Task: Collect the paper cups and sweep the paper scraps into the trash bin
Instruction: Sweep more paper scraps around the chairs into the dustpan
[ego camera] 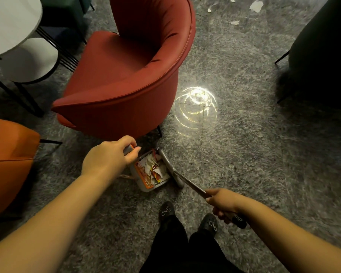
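The dustpan (153, 171) sat on the floor (244, 154) before the armchair (126, 75), scraps (156, 168) inside it, the broom (173, 170) at its right, more paper scraps (256, 5) far behind.

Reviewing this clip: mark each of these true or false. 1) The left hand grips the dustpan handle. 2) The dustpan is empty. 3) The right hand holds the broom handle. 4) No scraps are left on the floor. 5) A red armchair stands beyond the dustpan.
1) True: the left hand grips the handle of the dustpan.
2) False: paper scraps lie inside it.
3) True: the right hand holds the broom handle.
4) False: white floor scraps lie farther off.
5) True: the red armchair stands just beyond the dustpan.
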Demonstrator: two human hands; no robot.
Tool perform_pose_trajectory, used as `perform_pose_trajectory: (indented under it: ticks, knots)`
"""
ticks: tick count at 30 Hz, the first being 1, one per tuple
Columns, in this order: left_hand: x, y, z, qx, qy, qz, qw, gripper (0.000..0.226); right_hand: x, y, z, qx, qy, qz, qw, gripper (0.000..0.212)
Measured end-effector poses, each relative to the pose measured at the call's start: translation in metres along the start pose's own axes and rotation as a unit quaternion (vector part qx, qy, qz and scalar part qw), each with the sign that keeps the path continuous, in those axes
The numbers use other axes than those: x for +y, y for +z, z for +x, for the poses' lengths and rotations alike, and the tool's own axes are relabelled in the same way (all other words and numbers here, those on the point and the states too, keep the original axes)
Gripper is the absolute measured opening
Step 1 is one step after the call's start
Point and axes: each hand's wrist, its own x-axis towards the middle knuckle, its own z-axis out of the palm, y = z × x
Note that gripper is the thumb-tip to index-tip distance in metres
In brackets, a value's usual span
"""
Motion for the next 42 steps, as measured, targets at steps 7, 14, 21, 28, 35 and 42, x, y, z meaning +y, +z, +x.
perform_pose_trajectory:
  ticks: [7,14,21,28,35,42]
  knots:
    - [0.021,-0.007,-0.010,-0.001,0.070,0.008,0.998,0.018,0.012,-0.024,-0.009,0.014,0.023,0.067,0.997,0.033]
    - [0.065,-0.011,0.020,0.003,0.094,-0.037,0.995,0.018,0.030,-0.054,-0.031,0.072,0.006,0.174,0.982,0.029]
    - [0.137,-0.013,0.083,0.042,0.143,-0.050,0.987,0.016,0.040,-0.113,-0.050,0.130,-0.023,0.247,0.960,0.021]
    - [0.227,-0.012,0.178,0.075,0.181,-0.052,0.979,0.018,0.034,-0.222,-0.052,0.159,-0.035,0.284,0.945,0.022]
    - [0.291,-0.016,0.274,0.127,0.185,-0.073,0.972,0.021,0.000,-0.339,-0.050,0.159,-0.055,0.277,0.946,0.019]
    - [0.321,-0.035,0.383,0.152,0.172,-0.064,0.971,0.021,-0.065,-0.436,-0.033,0.156,-0.059,0.290,0.942,0.032]
